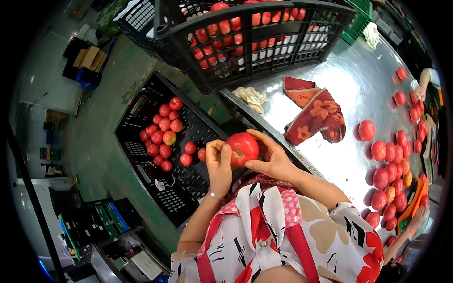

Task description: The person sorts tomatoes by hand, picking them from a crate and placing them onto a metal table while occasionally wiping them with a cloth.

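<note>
A large red tomato (243,150) is held between both hands in front of my chest, its stem scar facing up. The fingertips and thumb of my left hand (218,164) press on its left side. On the opposite side, my right hand (271,155) cups it with the thumb below and fingers above. Beneath and left of my hands is a black plastic crate (191,123). Several tomatoes (161,136) lie in its far-left part, and a few more sit nearer my left hand. Part of the crate is hidden by my hands and arms.
A steel table (325,155) to my right bears a red floral cloth (315,111), a crumpled pale cloth (249,99) and many tomatoes (391,171). Ahead stands a black crate (258,44) of tomatoes. Other people's hands (420,93) work at the table's far side.
</note>
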`<state>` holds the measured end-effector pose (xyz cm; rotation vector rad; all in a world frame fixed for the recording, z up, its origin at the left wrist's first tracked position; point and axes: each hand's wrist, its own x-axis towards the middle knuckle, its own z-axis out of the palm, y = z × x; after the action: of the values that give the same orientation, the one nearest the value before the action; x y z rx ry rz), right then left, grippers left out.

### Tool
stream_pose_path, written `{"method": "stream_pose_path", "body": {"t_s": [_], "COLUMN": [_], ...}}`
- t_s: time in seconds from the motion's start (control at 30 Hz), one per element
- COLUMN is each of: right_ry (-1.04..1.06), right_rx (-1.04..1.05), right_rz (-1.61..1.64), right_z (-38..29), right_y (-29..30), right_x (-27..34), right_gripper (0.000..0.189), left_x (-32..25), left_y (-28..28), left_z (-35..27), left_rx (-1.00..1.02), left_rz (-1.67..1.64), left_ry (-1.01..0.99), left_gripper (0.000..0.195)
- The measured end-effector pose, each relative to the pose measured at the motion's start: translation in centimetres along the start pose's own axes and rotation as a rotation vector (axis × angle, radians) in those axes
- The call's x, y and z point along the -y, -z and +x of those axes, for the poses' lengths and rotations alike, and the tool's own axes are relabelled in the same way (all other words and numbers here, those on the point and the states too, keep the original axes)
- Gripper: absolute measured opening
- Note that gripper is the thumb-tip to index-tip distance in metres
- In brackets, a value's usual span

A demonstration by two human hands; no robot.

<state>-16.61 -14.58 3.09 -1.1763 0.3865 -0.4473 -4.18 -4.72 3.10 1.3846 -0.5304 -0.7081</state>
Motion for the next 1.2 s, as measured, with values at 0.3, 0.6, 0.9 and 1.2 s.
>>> {"method": "stream_pose_path", "body": {"t_s": [0.3,0.6,0.9,1.2], "right_ry": [-0.093,-0.093,-0.07,0.078], "right_rx": [-0.013,0.04,0.079,-0.22], "right_rz": [0.294,0.282,0.238,0.524], "right_z": [-0.7,-1.0,-1.3,-2.1], "right_y": [1.9,1.9,1.7,3.7], "right_x": [-0.3,-0.2,-0.3,1.4], "right_gripper": [0.071,0.073,0.075,0.075], "left_x": [-1.4,-1.8,-1.1,2.0], "left_y": [-0.4,0.1,0.1,-2.8], "left_z": [-0.4,-0.6,-0.1,1.8], "left_rx": [0.272,0.263,0.143,0.239], "left_rz": [-0.09,-0.26,-0.218,0.312], "left_ry": [0.162,0.317,0.213,-0.102], "left_gripper": [0.032,0.042,0.021,0.019]}}
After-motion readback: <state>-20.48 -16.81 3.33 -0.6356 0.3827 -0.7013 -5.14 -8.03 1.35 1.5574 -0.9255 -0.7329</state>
